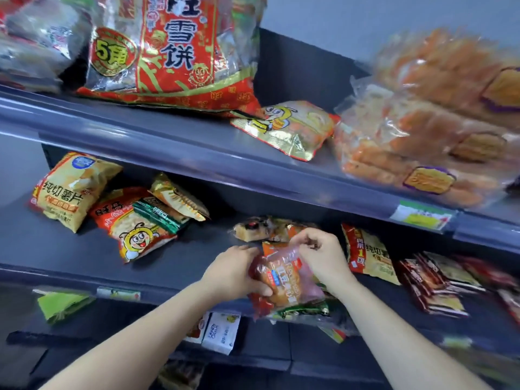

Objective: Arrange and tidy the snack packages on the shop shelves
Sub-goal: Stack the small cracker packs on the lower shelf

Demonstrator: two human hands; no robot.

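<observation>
Head view, middle shelf, as I logged it.
Left hand: fingers curled round the bun packet's left side.
Packet: at the shelf's front edge, between both hands, long axis roughly front-to-back.
Right hand: pinched its upper film.
I judged both hands equally near.
</observation>
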